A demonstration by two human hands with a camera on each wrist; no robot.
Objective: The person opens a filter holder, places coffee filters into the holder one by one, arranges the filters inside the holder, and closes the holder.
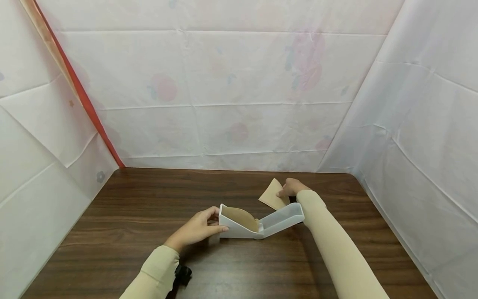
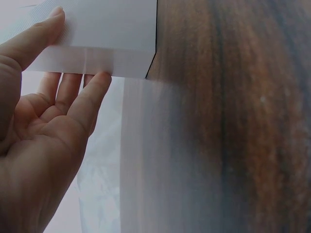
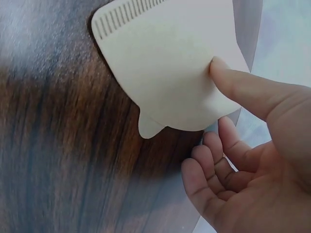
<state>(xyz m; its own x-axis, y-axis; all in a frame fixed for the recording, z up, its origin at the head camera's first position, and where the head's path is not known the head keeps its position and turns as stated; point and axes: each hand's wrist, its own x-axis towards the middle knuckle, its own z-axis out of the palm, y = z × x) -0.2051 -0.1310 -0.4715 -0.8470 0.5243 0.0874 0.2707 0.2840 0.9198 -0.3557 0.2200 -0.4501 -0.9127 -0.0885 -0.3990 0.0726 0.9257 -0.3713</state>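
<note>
A white plastic box [image 1: 239, 231] stands on the table with its hinged lid [image 1: 281, 220] tipped open to the right. Inside it are brown paper coffee filters [image 1: 240, 218]. My left hand [image 1: 198, 227] grips the box's left end, thumb on the near side and fingers at the end face; the left wrist view shows the box wall [image 2: 112, 29] between them. Behind the lid, my right hand [image 1: 293, 187] pinches a single coffee filter [image 1: 274, 195] near its edge. In the right wrist view this filter [image 3: 165, 68] shows a crimped seam and a small tab, with the thumb on its face.
The dark wood-grain table [image 1: 157, 195] runs back to a pale patterned cloth [image 1: 231, 83] hung as a wall, with more cloth on both sides. A small black object [image 1: 183, 275] sits at the left wrist. The right forearm [image 1: 336, 245] passes just right of the lid.
</note>
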